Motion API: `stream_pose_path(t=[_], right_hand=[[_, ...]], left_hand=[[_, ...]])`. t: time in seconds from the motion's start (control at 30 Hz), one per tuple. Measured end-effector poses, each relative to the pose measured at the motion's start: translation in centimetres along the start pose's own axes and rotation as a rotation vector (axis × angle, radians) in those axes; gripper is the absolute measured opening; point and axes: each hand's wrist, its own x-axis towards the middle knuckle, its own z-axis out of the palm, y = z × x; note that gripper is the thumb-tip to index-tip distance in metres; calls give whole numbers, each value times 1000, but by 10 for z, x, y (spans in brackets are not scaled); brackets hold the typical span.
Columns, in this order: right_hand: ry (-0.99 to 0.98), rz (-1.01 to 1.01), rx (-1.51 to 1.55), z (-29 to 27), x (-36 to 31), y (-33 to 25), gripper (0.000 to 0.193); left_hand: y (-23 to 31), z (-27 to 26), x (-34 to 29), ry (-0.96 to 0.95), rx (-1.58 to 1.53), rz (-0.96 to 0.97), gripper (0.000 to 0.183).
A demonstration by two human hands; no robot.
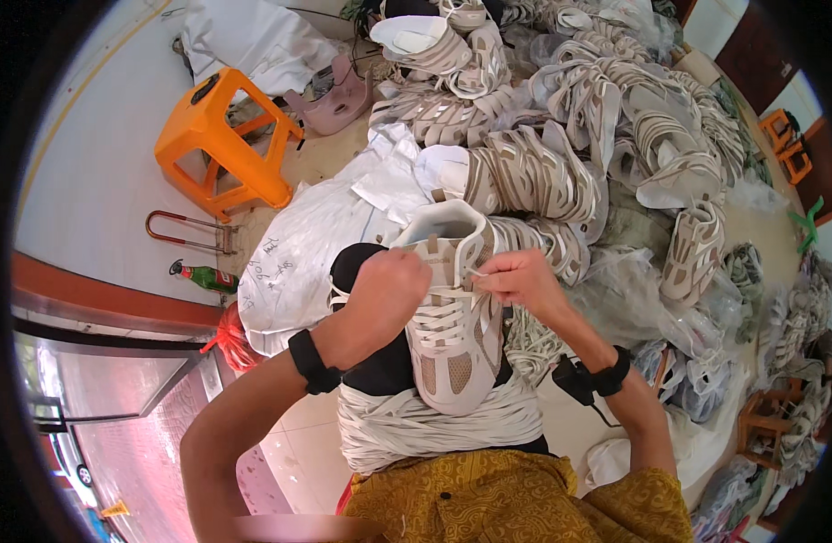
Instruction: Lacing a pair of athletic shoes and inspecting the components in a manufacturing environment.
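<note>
A beige and white sneaker (pixel 448 378) lies on my lap, its toe toward me and its opening away. White shoelace (pixel 441 319) criss-crosses its front in several rows. My left hand (pixel 385 299) is closed in a fist at the left side of the tongue (pixel 435 260); a lace end sticks out past its left side, though its fingertips are mostly hidden. On the other side, my right hand (pixel 521 281) pinches the lace near the top eyelets. A thick bundle of loose white laces (pixel 398 427) lies across my lap below the toe.
Stacked sneakers (pixel 538 176) and more shoe piles (pixel 651 118) fill the floor ahead and right, among clear plastic bags (pixel 628 285). A white sack (pixel 298 258) lies at the left, near an orange stool (pixel 226 136) and a green bottle (pixel 206 277).
</note>
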Motion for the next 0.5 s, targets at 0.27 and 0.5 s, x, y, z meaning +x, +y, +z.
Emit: stream_pose_path(t=[0.27, 0.5], right_hand=[[117, -517, -732, 3, -1, 3, 16], [200, -821, -1304, 12, 7, 11, 12]], left_hand=[[15, -10, 15, 79, -433, -182, 9], [23, 9, 25, 41, -546, -172, 12]])
